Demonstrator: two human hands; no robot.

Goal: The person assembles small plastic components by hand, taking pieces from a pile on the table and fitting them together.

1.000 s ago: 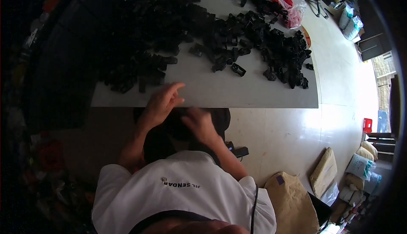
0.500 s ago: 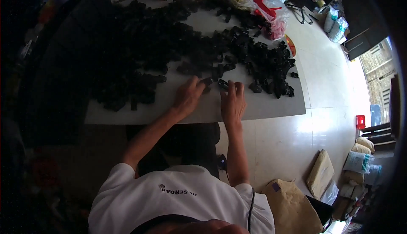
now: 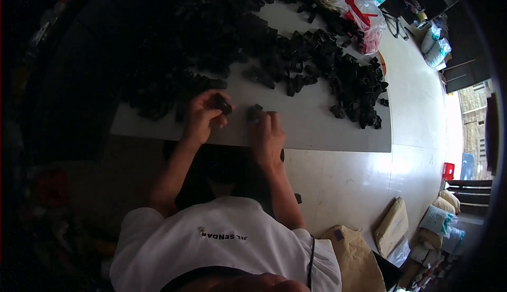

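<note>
Clearly, the left hand [image 3: 200, 116] pinches a small black part [image 3: 222, 104] in its grip; the right hand [image 3: 267, 136] pinches another black piece [image 3: 255, 112] at its fingertips, above the surface [image 3: 317, 128].

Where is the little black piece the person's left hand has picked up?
In the head view, the small black part is pinched in the left hand near the table's front edge, left of the right hand and below the black pile.

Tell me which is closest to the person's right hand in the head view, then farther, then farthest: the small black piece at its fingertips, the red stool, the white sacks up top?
1. Small black piece, touching the right hand.
2. Red stool, on the floor at right.
3. White sacks, upper right corner.
</note>
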